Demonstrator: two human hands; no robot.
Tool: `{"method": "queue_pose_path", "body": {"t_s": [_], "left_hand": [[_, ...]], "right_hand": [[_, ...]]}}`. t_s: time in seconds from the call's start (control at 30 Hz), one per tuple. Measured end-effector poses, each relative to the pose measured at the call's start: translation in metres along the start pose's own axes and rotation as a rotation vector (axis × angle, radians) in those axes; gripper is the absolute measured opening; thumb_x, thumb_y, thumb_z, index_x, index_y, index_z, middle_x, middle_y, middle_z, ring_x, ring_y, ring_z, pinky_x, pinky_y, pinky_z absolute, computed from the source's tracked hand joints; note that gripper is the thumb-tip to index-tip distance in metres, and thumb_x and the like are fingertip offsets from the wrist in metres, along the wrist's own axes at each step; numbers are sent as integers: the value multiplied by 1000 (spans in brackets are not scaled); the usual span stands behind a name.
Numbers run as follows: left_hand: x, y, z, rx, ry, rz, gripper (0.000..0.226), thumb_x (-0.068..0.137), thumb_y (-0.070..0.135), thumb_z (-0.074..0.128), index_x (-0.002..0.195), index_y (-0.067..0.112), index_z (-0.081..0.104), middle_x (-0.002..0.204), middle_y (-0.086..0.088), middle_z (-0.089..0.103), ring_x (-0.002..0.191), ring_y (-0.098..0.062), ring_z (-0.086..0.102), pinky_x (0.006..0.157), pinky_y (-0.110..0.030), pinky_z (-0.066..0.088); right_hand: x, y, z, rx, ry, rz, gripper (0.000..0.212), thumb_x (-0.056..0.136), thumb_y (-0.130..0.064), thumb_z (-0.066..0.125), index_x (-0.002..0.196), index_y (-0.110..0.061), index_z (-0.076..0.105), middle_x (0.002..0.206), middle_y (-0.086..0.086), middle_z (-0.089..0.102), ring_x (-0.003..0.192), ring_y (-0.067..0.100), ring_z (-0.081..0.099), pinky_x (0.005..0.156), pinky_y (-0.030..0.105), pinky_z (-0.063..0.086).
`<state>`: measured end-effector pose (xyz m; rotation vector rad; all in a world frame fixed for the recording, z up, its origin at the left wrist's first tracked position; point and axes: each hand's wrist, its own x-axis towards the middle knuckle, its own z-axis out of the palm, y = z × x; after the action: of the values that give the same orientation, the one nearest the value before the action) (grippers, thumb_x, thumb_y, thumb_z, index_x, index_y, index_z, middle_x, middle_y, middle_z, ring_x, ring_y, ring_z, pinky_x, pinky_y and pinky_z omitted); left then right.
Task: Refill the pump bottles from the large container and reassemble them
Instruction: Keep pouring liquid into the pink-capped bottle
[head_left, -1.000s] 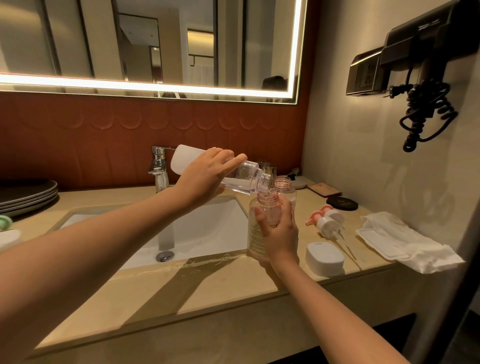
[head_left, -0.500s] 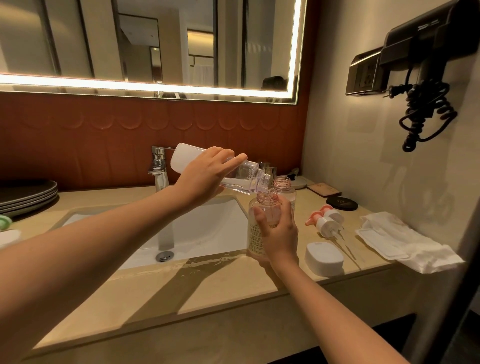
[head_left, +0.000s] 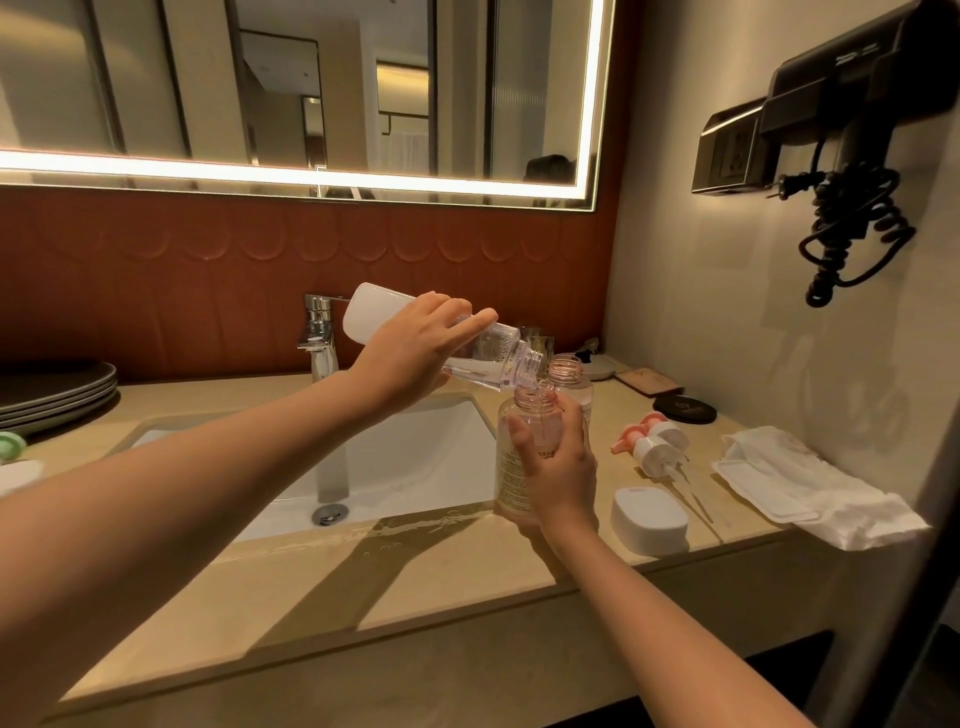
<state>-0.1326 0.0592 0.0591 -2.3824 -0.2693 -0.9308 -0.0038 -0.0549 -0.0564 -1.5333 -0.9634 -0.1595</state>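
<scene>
Left hand (head_left: 410, 353) grips the tilted clear plastic container (head_left: 379, 314), its neck over the round pink-tinted bottle (head_left: 506, 480) that the right hand (head_left: 563, 467) clasps; white pump heads (head_left: 657, 447) lie at its three o'clock.

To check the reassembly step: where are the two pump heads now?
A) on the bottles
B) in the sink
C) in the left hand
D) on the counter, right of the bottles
D: both pump heads lie on the counter, right of the bottle in the right hand.

Left hand (head_left: 410, 358), right hand (head_left: 561, 462): curled grips
</scene>
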Motion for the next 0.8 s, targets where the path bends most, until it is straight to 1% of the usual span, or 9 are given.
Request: {"method": "queue_pose_path", "body": {"t_s": [0.07,0.13,0.2,0.3,0.47,0.57,0.67,0.73,0.8], "left_hand": [[1,-1,1,4,1,12,75,60,3,82,128,10,50,110,-18,60,95,-32,57,75,-40,54],[2,-3,1,12,9,29,75,61,2,81,127,12,47,110,-17,59,95,-32,56,78,-42,54],[3,-3,0,24,25,44,74,60,1,81,126,11,49,109,-17,60,94,-32,56,81,-43,52],[5,-2,-2,28,44,64,71,58,-1,82,123,8,54,105,-17,62,91,-32,58,83,-43,51],[7,-3,-1,27,56,84,70,59,-2,82,122,7,54,104,-18,62,90,-32,59,84,-45,51],[7,-3,-1,36,59,91,69,59,-2,81,122,7,54,103,-17,62,90,-32,60,85,-46,50],[8,-3,-1,38,62,89,68,61,-3,80,124,7,54,104,-17,62,91,-32,59,87,-47,49],[8,-4,0,40,62,86,68,62,-3,80,125,7,54,105,-17,62,92,-32,59,89,-48,48],[8,-4,0,38,63,86,68,62,-2,80,125,7,54,105,-17,62,93,-32,59,89,-48,48]], "right_hand": [[0,0,-1,-1,-3,-3,75,76,-71,45,135,-26,36,132,3,52,112,21,56,69,21,43],[-1,-1,-2,6,-7,-3,74,76,-68,44,136,-24,36,131,3,52,111,21,56,68,21,42],[-1,-1,-2,10,-7,-4,74,74,-66,43,135,-24,36,130,3,53,110,21,56,68,21,42],[-1,-1,-1,12,-4,-8,77,74,-72,43,135,-25,36,131,3,53,110,21,56,69,22,43],[-1,-3,-2,11,-7,2,72,75,-64,44,135,-25,36,132,3,52,112,22,55,69,22,42],[-1,-2,-2,12,-9,2,73,74,-65,43,135,-25,36,132,3,52,113,22,55,71,24,44],[-1,-1,-2,10,-5,6,74,75,-68,44,135,-25,36,132,3,52,112,21,55,69,21,42],[-1,0,-1,4,2,2,75,76,-71,44,135,-26,36,131,3,53,111,21,56,70,22,43],[-1,1,-1,-4,6,2,75,74,-70,42,135,-26,36,130,2,53,111,21,56,70,22,42]]}}
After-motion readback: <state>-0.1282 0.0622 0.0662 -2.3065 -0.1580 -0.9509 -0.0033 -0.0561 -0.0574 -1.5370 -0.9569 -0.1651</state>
